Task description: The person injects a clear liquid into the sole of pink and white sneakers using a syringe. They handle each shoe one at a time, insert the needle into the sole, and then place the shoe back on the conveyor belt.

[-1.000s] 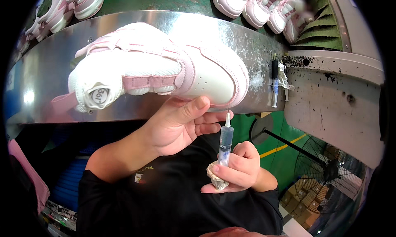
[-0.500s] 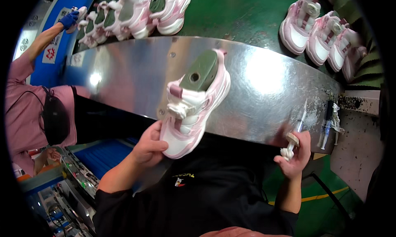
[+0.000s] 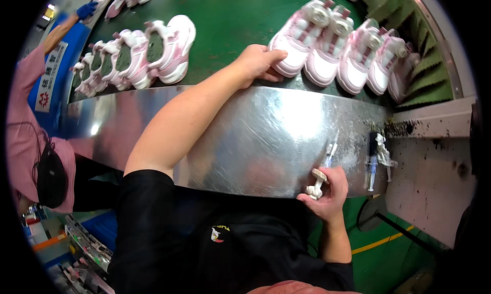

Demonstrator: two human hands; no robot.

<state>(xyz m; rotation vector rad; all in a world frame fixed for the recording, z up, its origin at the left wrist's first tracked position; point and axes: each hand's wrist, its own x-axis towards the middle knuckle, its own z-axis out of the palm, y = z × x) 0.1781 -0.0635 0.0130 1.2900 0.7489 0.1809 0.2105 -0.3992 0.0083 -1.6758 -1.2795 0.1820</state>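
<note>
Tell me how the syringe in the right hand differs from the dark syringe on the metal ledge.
The held syringe is in the right hand, while the dark syringe lies on the metal ledge. The held syringe has a clear barrel; the dark syringe's upper part is black. The held syringe has pale, lumpy padding at its near end, while the dark syringe's near end looks bare. Both are slim, with their near ends toward the person.

Left of the left fingers (image 3: 276,55), dark-lettered white sign (image 3: 51,78) on blue panel (image 3: 76,42); below them, yellow lettering (image 3: 222,227) on black shirt (image 3: 169,238).
</note>
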